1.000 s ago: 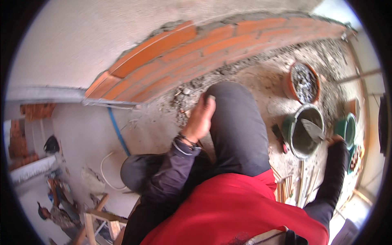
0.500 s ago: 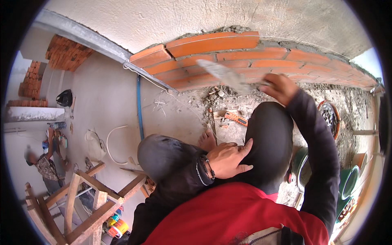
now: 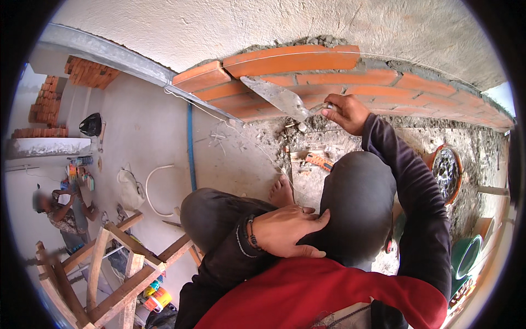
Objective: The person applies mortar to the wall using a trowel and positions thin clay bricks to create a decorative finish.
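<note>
1. Closed around the handle of a trowel (image 3: 278,97), the fingers of the right hand (image 3: 350,114) hold it firmly, thumb on the near side.
2. The trowel hangs before the face of the brick wall (image 3: 383,92), its blade slanting up and leftward, the tip just under the lower edge of the top course and the heel near the wall's foot. Whether the blade touches the bricks I cannot tell.
3. The left hand (image 3: 285,233) grips nothing visible: its back faces up, thumb and fingers spread apart, and it lies against the right leg (image 3: 359,203). Dark bracelets (image 3: 252,233) circle its wrist.
4. Along the wall's top course, a long orange brick (image 3: 290,60) sits end to end with a shorter one (image 3: 201,77) at the wall's left end. White string (image 3: 307,53) runs across the long brick, and rough grey mortar (image 3: 318,41) shows behind its upper edge.
5. On the floor (image 3: 230,175) by the wall's foot, an orange-handled tool (image 3: 319,161) lies left of the right knee; a bare foot (image 3: 281,192) is nearby.
6. Beyond the right forearm stands an orange bucket (image 3: 459,176) containing wet grey mix, with a green tub (image 3: 467,256) farther toward the floor's right edge.
7. At left are a wooden frame (image 3: 123,293), a blue strip (image 3: 190,142) along the floor, and another person (image 3: 60,214), well apart.
</note>
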Motion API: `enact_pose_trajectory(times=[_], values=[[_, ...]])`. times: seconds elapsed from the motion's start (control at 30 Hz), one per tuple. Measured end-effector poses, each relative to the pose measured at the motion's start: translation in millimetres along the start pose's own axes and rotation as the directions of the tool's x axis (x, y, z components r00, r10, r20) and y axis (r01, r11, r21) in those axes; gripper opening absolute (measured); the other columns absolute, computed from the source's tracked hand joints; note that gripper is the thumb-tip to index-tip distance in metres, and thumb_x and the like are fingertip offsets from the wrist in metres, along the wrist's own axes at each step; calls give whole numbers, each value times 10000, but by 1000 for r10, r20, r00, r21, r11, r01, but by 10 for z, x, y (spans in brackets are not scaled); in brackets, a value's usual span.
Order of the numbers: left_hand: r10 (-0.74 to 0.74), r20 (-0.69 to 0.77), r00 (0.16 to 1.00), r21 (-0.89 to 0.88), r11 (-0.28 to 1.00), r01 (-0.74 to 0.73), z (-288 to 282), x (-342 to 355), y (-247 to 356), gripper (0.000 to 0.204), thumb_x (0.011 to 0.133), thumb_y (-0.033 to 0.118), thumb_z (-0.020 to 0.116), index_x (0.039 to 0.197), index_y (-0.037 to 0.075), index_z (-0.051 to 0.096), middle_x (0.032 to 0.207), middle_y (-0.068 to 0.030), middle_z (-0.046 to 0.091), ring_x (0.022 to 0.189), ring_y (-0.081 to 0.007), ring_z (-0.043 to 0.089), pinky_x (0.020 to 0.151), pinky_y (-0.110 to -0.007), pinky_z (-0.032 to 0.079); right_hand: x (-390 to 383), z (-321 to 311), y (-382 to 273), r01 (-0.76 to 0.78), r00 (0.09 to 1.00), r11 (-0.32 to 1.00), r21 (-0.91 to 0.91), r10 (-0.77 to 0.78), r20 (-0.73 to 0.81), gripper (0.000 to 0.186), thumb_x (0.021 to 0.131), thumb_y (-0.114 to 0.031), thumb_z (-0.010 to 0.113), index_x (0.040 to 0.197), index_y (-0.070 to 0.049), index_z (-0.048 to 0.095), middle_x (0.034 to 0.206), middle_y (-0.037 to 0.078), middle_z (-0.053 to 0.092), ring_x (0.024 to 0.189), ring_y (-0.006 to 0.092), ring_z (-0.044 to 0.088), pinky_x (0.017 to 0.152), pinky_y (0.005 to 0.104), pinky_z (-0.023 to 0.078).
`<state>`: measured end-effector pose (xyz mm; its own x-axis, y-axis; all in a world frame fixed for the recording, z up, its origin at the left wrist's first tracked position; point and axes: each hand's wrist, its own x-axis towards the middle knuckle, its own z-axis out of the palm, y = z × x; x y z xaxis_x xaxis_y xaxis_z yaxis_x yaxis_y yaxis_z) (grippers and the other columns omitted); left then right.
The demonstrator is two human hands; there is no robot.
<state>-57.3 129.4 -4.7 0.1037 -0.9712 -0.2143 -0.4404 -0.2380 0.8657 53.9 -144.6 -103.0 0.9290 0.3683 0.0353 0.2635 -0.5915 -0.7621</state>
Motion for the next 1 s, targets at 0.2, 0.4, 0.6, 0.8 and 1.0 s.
enact_pose_trajectory(times=[0.2,0.4,0.6,0.8,1.0], values=[[53,21,998,-54,997,-52,-17,26,-9,846,875,458,660,1423,-92,324,1203,-318,535,1096,-448,529,983,-447,415,-299,-168,223,-40,995,999,-18,38,-91,342,929,-277,657,1060,36,612,727,184,597,615,267,568,589,389,461],[93,57,994,-90,992,-87,-2,49,-51,835,888,461,648,1457,-53,316,1296,-323,503,1201,-455,482,1044,-460,375,-566,-384,396,-129,983,992,-3,128,-135,333,919,-270,673,1022,40,607,688,129,545,588,210,496,576,352,431],[116,59,991,-98,989,-110,17,71,-78,798,893,465,641,1470,2,343,1357,-312,473,1272,-459,441,1088,-474,345,-744,-648,465,-163,974,986,-24,157,-161,268,916,-240,673,978,10,599,588,37,435,536,115,383,512,309,349],[68,108,992,-122,991,-55,-52,103,-40,782,886,478,645,1481,57,359,1414,-307,427,1325,-482,389,1117,-489,319,-911,-771,606,-111,964,993,-46,96,-248,235,909,-223,673,933,-5,590,580,28,422,527,114,348,505,306,317],[74,125,989,-137,989,-56,-77,133,-42,772,885,497,637,1472,65,381,1426,-307,414,1338,-484,370,1122,-498,312,-1146,-888,696,-189,949,977,-96,157,-274,245,896,-217,680,946,10,602,617,58,477,546,145,403,532,320,358]])
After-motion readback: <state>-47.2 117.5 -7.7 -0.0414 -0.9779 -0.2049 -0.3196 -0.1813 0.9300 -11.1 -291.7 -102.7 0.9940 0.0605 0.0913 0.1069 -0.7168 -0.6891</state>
